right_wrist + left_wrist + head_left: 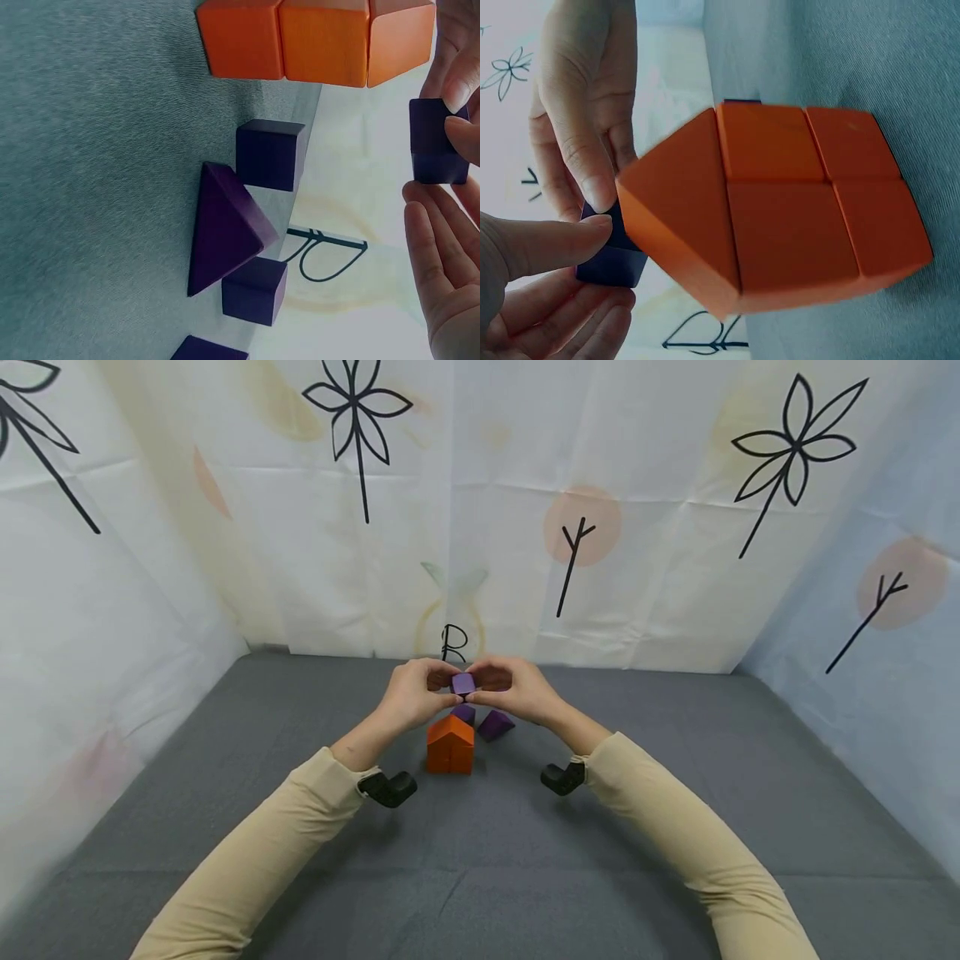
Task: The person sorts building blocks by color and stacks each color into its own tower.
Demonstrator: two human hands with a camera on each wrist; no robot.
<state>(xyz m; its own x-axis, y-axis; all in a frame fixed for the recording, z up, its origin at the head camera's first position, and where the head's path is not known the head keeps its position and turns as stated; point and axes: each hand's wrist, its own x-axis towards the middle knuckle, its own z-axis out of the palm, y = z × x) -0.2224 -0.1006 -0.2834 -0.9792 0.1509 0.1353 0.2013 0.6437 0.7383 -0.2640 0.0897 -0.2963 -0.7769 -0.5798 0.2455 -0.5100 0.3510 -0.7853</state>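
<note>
Aloft, a smooth purple cube [430, 139] between fingers [427, 232]

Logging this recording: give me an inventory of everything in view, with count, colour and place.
Orange cubes: at least four, orange, stacked on the table
Roof block: one, orange, on top of the stack
Held cube: one, purple, between the hands
Other cubes: two, purple, beyond the orange stack
Prism: one, purple, right of the stack
Cut-off block: one, purple, right wrist view's bottom edge; shape unclear
Table: one, grey, below everything
Backdrop: white and pale blue, printed, around the table
Wrist devices: two, black, at the cuffs
Sleeves: two, beige, on both arms
Left grip: one, bare, pinching the held cube
Right grip: one, bare, likewise
</note>
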